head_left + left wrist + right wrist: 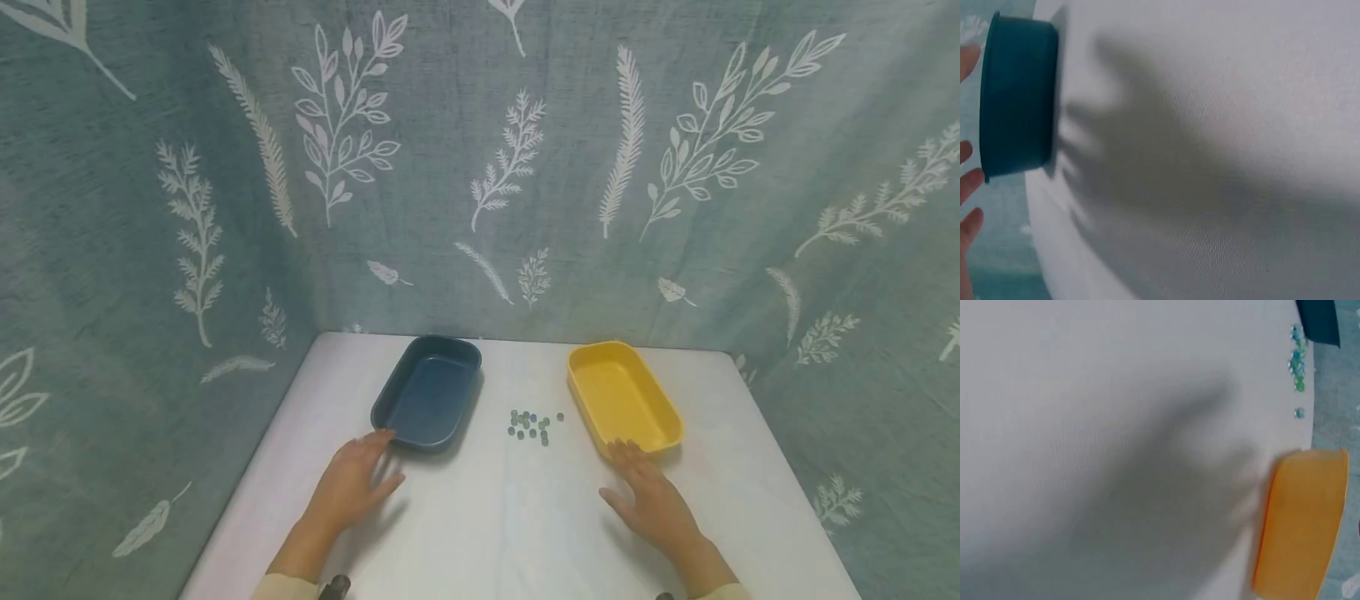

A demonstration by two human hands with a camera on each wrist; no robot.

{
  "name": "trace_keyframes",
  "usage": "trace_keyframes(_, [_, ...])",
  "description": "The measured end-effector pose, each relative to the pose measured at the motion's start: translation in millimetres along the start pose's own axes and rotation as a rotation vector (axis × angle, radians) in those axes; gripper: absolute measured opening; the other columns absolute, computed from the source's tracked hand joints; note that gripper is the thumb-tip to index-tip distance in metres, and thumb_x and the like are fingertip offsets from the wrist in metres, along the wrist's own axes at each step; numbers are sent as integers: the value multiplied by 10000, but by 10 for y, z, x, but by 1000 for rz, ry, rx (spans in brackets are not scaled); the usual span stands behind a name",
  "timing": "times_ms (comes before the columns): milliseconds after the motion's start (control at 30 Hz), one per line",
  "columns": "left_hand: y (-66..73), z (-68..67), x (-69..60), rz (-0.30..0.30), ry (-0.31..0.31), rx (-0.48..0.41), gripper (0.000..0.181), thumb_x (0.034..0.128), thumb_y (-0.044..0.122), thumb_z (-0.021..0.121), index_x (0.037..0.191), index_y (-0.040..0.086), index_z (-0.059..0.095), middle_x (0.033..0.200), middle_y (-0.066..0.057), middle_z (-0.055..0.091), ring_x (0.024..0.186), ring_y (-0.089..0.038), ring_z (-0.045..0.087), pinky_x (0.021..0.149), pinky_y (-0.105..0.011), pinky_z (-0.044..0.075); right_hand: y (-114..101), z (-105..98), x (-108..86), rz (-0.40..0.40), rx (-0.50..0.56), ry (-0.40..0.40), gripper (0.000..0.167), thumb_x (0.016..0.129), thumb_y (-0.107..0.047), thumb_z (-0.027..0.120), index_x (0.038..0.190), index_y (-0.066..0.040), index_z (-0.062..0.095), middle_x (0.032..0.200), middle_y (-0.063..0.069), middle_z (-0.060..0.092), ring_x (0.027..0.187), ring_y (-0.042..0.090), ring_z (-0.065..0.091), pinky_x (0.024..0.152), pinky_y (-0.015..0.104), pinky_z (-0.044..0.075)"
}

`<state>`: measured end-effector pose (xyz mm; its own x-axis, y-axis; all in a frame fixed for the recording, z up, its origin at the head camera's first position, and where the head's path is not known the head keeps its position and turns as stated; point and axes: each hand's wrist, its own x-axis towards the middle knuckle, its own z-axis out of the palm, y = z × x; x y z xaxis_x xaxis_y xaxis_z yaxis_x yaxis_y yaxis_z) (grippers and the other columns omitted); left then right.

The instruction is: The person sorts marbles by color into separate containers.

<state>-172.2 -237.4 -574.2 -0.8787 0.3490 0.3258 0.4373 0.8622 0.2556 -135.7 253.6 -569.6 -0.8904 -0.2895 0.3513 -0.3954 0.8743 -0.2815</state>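
Note:
My left hand (351,483) hovers at the near left corner of a dark blue tray (431,404), fingers spread and nothing held. In the left wrist view its fingertips (969,230) appear beside that tray's wall (1019,94); whether they touch the rim I cannot tell. Over on the right, my right hand (654,498) has its fingers extended toward the near edge of a yellow tray (622,400), thumb apart, also holding nothing. Between the trays lies a loose cluster of small blue-green glass pieces (527,424). Both trays have bare floors.
A white-covered table (480,525) carries everything. Teal fabric (450,167) with white leaf prints hangs behind it and on both sides. One glass piece (560,417) lies apart, near the yellow tray. Hand shadows fall on the white surface.

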Motion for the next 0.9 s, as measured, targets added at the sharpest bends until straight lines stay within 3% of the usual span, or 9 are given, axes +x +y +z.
trace_keyframes(300, [-147, -15, 68, -187, 73, -52, 708, 867, 425, 729, 1413, 43, 491, 1134, -163, 680, 979, -390, 643, 842, -544, 506, -92, 85, 101, 51, 126, 100, 538, 818, -205, 804, 1296, -52, 608, 1284, 99, 620, 1182, 321, 566, 981, 488, 453])
trace_keyframes(433, [-190, 2, 113, -284, 52, -69, 725, 890, 478, 685, 1427, 45, 464, 1096, -168, 688, 948, -395, 649, 776, -554, 516, -116, 112, 132, 97, 160, 107, 504, 824, -190, 796, 1276, -50, 621, 1249, 94, 641, 1157, 318, 584, 963, 486, 465])
trace_keyframes(633, [-271, 77, 131, -432, 1, -168, 817, 910, 633, 545, 1483, 75, 379, 1222, -189, 631, 1084, -417, 600, 844, -581, 485, -163, 170, 177, 134, 243, 116, 469, 836, -153, 787, 1259, -36, 623, 1160, 90, 680, 1029, 271, 652, 887, 448, 524])
trace_keyframes(733, [-297, 146, 129, -461, 9, -243, 826, 910, 640, 536, 1500, 95, 345, 1258, -194, 606, 1139, -419, 567, 892, -596, 459, -185, 193, 210, 141, 298, 124, 438, 839, -114, 779, 1239, -29, 622, 1105, 77, 693, 956, 228, 672, 825, 392, 558])
trace_keyframes(900, [-341, 299, 139, -472, 81, -408, 813, 921, 598, 558, 1530, 134, 282, 1302, -216, 566, 1169, -426, 546, 938, -625, 422, -217, 241, 259, 174, 386, 132, 433, 847, -59, 761, 1250, -21, 609, 1072, 63, 694, 938, 204, 672, 806, 330, 566])
